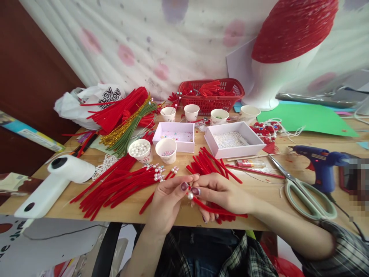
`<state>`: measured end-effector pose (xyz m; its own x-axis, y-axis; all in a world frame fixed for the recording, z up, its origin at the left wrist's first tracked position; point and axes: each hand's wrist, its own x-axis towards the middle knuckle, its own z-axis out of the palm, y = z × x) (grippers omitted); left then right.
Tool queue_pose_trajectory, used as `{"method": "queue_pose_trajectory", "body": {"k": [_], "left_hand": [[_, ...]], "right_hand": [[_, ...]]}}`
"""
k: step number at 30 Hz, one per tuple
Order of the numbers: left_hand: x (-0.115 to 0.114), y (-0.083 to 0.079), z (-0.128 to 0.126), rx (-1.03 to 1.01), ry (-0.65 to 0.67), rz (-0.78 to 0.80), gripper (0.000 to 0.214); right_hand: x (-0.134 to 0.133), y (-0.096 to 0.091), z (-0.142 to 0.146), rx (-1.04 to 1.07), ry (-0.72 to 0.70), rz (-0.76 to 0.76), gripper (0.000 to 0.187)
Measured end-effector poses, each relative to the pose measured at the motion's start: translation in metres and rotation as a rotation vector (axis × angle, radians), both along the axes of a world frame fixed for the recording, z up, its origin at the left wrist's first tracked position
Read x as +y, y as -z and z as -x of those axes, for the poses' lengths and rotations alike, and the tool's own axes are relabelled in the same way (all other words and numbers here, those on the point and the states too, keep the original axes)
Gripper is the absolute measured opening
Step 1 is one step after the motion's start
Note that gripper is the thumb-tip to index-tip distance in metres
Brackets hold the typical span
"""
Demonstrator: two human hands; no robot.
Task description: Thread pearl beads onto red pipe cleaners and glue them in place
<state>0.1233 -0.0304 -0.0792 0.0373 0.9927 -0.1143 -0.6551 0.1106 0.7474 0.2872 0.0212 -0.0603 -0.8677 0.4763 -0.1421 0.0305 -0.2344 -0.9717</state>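
My left hand [164,204] and my right hand [223,192] meet above the table's front edge, both closed in a pinch. Between the fingertips is the end of a red chenille stem [219,210], with a white pearl bead [190,195] just below my thumbs. The stem runs right, under my right hand. Exactly what each fingertip presses on is partly hidden. Left of my hands lies a bundle of red chenille stems tipped with pearls [115,188]. Behind my right hand are plain red stems [201,161], some more showing below it.
Paper cups of beads [141,156] and two white boxes [209,148] stand beyond my hands. Scissors [300,188] and a blue glue gun [319,161] lie right; a white handheld device [54,184] lies left. Behind are a red basket [213,104] and a white head form [268,84].
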Motion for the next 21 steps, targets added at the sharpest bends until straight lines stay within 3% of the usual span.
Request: {"method": "queue_pose_trajectory", "body": {"k": [5,15,19,21], "left_hand": [[0.0,0.006,-0.008,-0.1,-0.016,0.029,0.019],[0.001,0.015,-0.012,0.032,-0.09,-0.04,0.024],[0.002,0.013,-0.007,0.031,-0.089,-0.08,0.042],[0.002,0.013,-0.007,0.073,-0.106,-0.051,0.04]], "right_hand": [[-0.002,0.001,0.003,0.04,0.064,0.02,0.039],[0.0,0.005,0.003,0.008,0.12,0.085,0.035],[0.001,0.008,0.005,-0.027,0.217,0.013,0.035],[0.001,0.009,0.005,-0.041,0.243,-0.028,0.036]]}}
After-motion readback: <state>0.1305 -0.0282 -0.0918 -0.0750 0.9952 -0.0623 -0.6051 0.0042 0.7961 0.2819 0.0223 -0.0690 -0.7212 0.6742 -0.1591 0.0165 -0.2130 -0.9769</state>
